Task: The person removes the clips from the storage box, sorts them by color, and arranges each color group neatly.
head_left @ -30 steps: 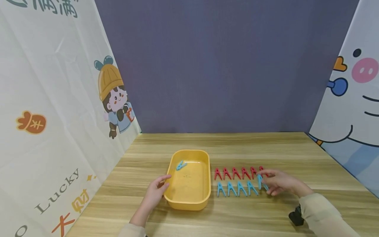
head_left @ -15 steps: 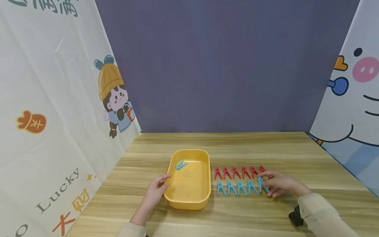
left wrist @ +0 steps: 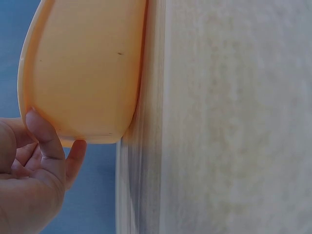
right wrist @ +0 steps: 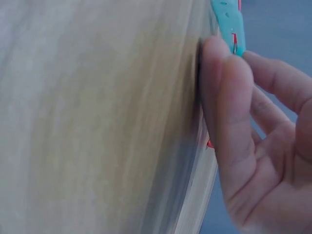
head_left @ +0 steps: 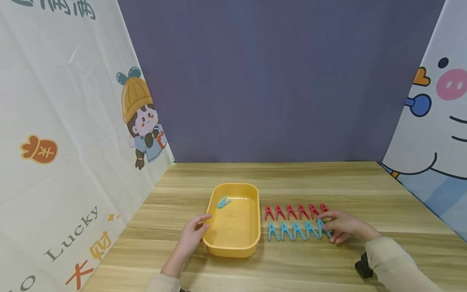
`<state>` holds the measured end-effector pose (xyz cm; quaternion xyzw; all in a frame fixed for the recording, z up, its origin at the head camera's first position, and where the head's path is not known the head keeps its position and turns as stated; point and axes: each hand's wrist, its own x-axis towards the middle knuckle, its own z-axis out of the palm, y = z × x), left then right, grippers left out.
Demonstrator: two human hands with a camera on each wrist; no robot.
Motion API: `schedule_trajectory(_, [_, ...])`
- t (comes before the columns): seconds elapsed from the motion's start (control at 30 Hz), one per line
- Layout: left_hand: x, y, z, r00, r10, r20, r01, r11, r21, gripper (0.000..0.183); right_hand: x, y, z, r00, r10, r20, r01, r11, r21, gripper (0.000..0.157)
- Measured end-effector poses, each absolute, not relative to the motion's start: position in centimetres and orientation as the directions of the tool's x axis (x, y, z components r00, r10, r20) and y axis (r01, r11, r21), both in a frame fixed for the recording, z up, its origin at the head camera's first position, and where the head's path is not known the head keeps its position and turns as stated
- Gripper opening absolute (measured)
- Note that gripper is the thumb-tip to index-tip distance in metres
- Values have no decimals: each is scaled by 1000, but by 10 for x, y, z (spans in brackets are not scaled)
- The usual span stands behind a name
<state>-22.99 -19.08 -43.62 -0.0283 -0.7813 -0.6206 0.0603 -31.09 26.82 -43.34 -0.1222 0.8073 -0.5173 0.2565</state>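
On the wooden table stands a yellow plastic tray (head_left: 233, 247) with one blue clothespin (head_left: 223, 202) lying inside near its far left corner. My left hand (head_left: 192, 234) holds the tray's left rim, and its fingertips meet the outer wall (left wrist: 87, 73) in the left wrist view. To the right of the tray, several red clothespins (head_left: 291, 211) form a row, with a row of blue clothespins (head_left: 298, 231) nearer me. My right hand (head_left: 344, 228) pinches the rightmost blue clothespin (head_left: 321, 227), its end (right wrist: 233, 34) showing at the fingertips in the right wrist view. Fingers partly cover it.
A black object (head_left: 364, 266) sits by my right sleeve. A dark purple panel (head_left: 270, 81) closes off the back of the table (head_left: 292, 267). Printed white sheets (head_left: 73, 182) hang at the left and right sides.
My right hand has shifted slightly down with the blue clothespin, which now lines up with its row. The far-right red clothespin shows more. The left hand and tray have stayed put.
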Motion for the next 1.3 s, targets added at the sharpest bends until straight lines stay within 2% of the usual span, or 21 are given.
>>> schedule_trajectory(1.3, [-230, -191, -436, -990, -32, 139, 128, 231, 964, 31, -307, 272, -426, -861, -445, -247, 10, 470, -883, 45])
